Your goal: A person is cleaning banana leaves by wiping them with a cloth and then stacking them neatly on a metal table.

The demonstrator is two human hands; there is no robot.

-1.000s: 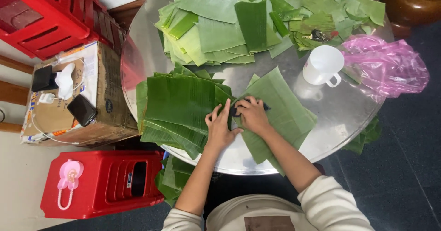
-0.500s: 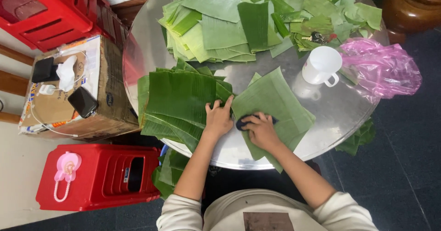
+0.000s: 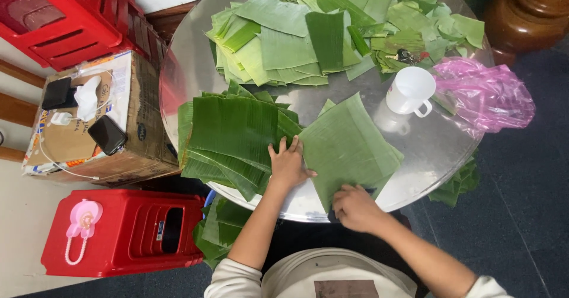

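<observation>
A pale green banana leaf piece (image 3: 349, 147) lies flat on the round metal table (image 3: 184, 79) in front of me. My left hand (image 3: 288, 163) presses flat, fingers spread, on its left edge, next to a stack of dark green leaf pieces (image 3: 234, 135). My right hand (image 3: 355, 208) is at the near edge of the leaf, closed on a small dark object that is mostly hidden under the fingers.
More leaf pieces (image 3: 278, 43) are heaped at the far side of the table. A white mug (image 3: 410, 90) and a pink plastic bag (image 3: 486, 93) sit at right. A cardboard box (image 3: 89, 123) with phones and red plastic stools (image 3: 127, 233) stand at left.
My right hand has slid with the dark object from the middle of the pale leaf down to its near edge. My left hand has stayed on the leaf's left edge.
</observation>
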